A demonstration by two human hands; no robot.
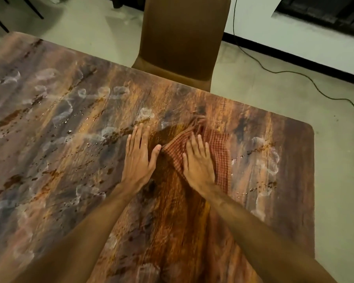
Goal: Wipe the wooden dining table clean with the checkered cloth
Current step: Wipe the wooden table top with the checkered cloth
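Red-checkered cloth (219, 148) ran near-to-far on brown wooden surface (70, 139), fringe pointing away; R hand (198, 162) pressed it, fingers straight; L hand (138, 154) flat beside.

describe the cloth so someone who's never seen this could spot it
Start at the wooden table and look toward its far right part, near the brown chair. Under the flat right hand lies the checkered cloth, the only red checked fabric on the smeared wood.

Wooden table (290, 144): whitish smears (64, 111) and small droplets (70, 130) across the top, thickest on the left. Checkered cloth (220, 152) lies rumpled toward the far right, my right hand (198, 163) flat on it. My left hand (138, 158) flat on bare wood just beside.
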